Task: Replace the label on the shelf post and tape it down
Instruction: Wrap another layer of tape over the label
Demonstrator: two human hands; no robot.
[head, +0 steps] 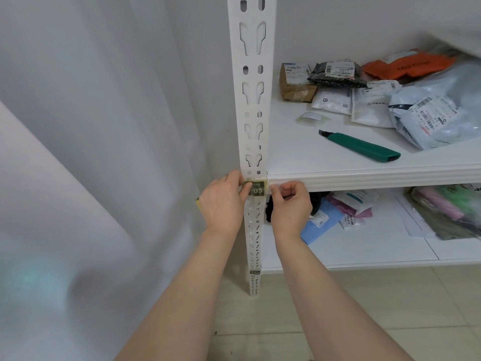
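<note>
Both hands, left hand [221,201] and right hand [290,204], pinch opposite edges of label [256,189] between them on upright shelf post [253,100].

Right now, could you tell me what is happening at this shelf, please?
A person is working on a label marked 03 on the white shelf post, level with the edge of the upper shelf. The left hand has its fingertips on the label's left edge, while the right hand pinches at its right edge. A green utility knife lies untouched on the shelf beside some parcels.
</note>
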